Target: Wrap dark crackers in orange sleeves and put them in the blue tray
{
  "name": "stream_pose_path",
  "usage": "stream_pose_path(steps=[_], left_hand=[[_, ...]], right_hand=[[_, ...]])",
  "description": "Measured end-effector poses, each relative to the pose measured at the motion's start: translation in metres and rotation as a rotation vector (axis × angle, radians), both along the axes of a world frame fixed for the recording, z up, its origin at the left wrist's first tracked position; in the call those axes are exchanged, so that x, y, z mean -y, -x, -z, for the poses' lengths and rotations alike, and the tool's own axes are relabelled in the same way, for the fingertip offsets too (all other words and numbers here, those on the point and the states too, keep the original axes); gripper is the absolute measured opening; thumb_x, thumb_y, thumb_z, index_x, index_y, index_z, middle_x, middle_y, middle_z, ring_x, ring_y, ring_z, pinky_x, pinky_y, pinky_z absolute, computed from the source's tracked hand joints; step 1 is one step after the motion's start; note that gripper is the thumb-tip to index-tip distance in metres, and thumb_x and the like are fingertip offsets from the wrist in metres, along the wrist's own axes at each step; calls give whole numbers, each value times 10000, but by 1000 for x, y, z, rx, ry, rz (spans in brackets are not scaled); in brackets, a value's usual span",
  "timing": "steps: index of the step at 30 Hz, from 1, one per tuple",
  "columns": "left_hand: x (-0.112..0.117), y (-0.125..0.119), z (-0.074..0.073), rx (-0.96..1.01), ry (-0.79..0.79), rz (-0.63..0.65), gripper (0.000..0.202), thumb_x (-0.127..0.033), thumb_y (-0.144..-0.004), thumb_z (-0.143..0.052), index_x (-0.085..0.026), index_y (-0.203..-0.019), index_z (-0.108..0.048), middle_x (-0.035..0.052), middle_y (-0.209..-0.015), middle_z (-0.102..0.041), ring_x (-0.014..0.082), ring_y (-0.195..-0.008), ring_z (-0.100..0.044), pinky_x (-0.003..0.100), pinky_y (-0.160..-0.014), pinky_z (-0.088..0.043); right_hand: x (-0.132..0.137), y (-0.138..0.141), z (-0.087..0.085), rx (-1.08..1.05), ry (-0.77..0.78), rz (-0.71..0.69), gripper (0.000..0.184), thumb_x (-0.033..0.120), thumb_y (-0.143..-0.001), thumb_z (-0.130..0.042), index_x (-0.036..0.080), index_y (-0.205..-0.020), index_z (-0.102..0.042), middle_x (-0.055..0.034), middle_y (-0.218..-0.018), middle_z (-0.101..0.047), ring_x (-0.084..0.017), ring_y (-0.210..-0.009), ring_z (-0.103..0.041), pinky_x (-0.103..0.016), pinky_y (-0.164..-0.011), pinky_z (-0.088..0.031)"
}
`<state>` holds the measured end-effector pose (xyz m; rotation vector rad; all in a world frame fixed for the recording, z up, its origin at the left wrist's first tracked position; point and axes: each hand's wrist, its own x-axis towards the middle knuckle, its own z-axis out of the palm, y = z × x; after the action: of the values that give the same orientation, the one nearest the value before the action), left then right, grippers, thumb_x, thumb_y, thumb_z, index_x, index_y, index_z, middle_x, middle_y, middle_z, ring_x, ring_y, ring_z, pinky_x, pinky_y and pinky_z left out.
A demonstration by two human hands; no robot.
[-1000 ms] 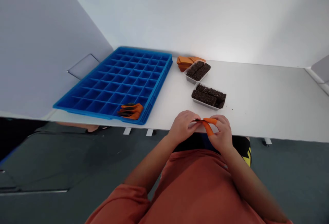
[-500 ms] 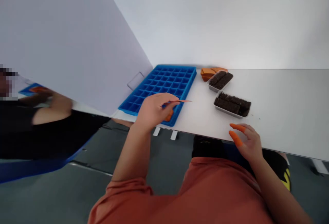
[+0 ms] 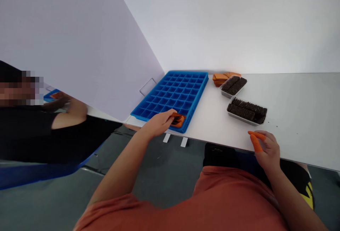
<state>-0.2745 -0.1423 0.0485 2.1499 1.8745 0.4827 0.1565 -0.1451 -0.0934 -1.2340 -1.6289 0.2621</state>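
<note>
My left hand (image 3: 159,122) reaches to the near right corner of a blue compartment tray (image 3: 180,89). Its fingertips are closed on a small pile of orange-and-black pieces (image 3: 180,120) lying in that corner compartment. My right hand (image 3: 267,149) rests at the front edge of the white table (image 3: 292,110). It wears orange finger cots on thumb and forefinger, its fingers are loosely spread, and it holds nothing.
Two shallow clear trays of dark brown flat pieces (image 3: 247,110) (image 3: 233,85) stand right of the blue tray, with a stack of orange sheets (image 3: 220,78) behind them. A white divider panel (image 3: 79,47) rises on the left; beyond it a co-worker in black (image 3: 39,132) works.
My hands were together at the table edge on an orange piece. The left hand carried it leftward and lowered it onto the pile in the blue tray's corner; my view swung left.
</note>
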Motion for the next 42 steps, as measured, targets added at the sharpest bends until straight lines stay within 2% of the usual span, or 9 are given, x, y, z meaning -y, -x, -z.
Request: stream_pose_path(steps=[3, 7, 12, 23, 26, 29, 33, 37, 42], left_hand=[[1, -4, -5, -94, 83, 113, 335, -464, -945, -524, -280, -1166, -696, 78, -1049, -751, 251, -849, -698, 290, -648, -460], [2, -6, -5, -130, 93, 106, 337, -538, -947, -542, -260, -999, -726, 67, -936, -740, 231, -753, -663, 284, -592, -411], [1, -13, 0, -61, 135, 132, 401, -533, -1002, -473, -306, -1239, -704, 69, -1172, -751, 265, -1006, -705, 305, -745, -504], [-4, -7, 10, -82, 203, 76, 384, -619, -894, -609, -262, -978, -723, 52, -920, -729, 213, -769, -642, 291, -635, -399], [-8, -12, 13, -231, 249, 91, 445, -630, -865, -634, -222, -712, -545, 23, -713, -593, 193, -688, -533, 299, -608, -297], [-13, -15, 17, -309, 253, 142, 539, -635, -881, -618, -212, -644, -382, 24, -647, -506, 216, -735, -509, 308, -630, -271], [-15, -12, 19, -309, 236, 188, 505, -638, -878, -626, -219, -691, -415, 21, -690, -523, 226, -762, -514, 325, -691, -330], [-13, -11, 17, -271, 207, 145, 447, -659, -822, -674, -225, -902, -601, 66, -902, -656, 274, -899, -594, 371, -772, -423], [-15, -14, 3, -239, 239, 47, 723, -696, -765, -691, -208, -1292, -621, 163, -1310, -668, 385, -1219, -612, 496, -991, -495]], right_hand=[[0, 0, 1, 35, 15, -7, 222, 424, -947, -654, 265, -1029, -786, -73, -996, -746, -254, -946, -671, -459, -871, -549], [0, 1, 2, 86, 11, -29, 224, 419, -940, -665, 260, -1043, -785, -74, -1001, -751, -252, -946, -670, -456, -870, -553], [0, 2, 0, 148, 2, -31, 225, 418, -948, -653, 264, -1046, -784, -72, -1002, -755, -252, -939, -670, -462, -863, -555], [4, 4, 0, 246, -29, -54, 215, 386, -960, -644, 247, -1036, -789, -64, -986, -762, -242, -926, -674, -440, -848, -540], [3, 4, 0, 267, -34, -61, 207, 372, -962, -649, 243, -1046, -788, -62, -990, -757, -241, -929, -673, -434, -845, -537], [3, 4, 0, 270, -43, -74, 199, 358, -956, -660, 238, -1054, -785, -62, -987, -755, -238, -918, -673, -427, -837, -539], [4, 4, 0, 275, -49, -88, 183, 340, -955, -665, 237, -1049, -782, -59, -983, -754, -233, -911, -677, -420, -834, -542], [4, 4, 0, 271, -51, -91, 176, 330, -957, -662, 233, -1044, -781, -57, -976, -752, -230, -907, -677, -425, -840, -543], [4, 4, -1, 239, -52, -119, 172, 319, -963, -651, 230, -1042, -776, -60, -971, -749, -219, -899, -679, -416, -840, -550]])
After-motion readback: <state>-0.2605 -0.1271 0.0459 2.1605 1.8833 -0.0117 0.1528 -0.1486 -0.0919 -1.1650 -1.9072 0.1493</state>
